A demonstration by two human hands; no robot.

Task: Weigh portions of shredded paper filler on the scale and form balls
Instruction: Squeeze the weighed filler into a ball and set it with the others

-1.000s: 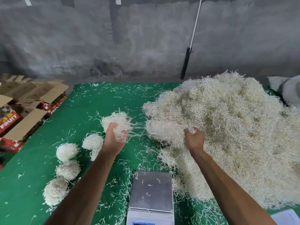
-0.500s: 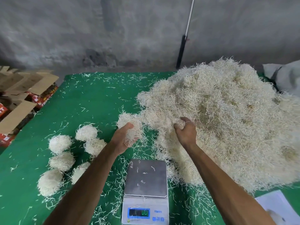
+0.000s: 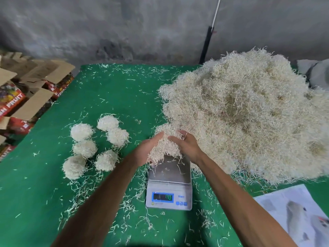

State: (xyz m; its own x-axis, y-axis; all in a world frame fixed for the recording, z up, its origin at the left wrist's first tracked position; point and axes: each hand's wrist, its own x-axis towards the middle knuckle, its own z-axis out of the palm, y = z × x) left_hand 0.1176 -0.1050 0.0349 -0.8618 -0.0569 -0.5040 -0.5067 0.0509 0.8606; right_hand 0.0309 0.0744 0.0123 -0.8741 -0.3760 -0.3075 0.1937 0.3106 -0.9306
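Observation:
A clump of cream shredded paper (image 3: 164, 147) sits between my two hands just above the far end of the scale's steel platform (image 3: 170, 172). My left hand (image 3: 148, 150) cups the clump from the left, and my right hand (image 3: 187, 146) holds it from the right with fingers curled into it. The white scale (image 3: 169, 196) has a lit blue display at its front. A large heap of shredded paper (image 3: 249, 113) fills the right of the green table. Several finished paper balls (image 3: 83, 148) lie to the left of the scale.
Loose paper shreds litter the green tabletop (image 3: 110, 97). Open cardboard fruit boxes (image 3: 26, 97) stand off the left edge. A printed white sheet (image 3: 299, 216) lies at the near right corner. A grey wall with a black-and-white pole (image 3: 206, 45) stands behind the table.
My left hand carried its clump rightward and toward me. My right hand left the heap and joined it. Both hands now hold the clump together over the scale.

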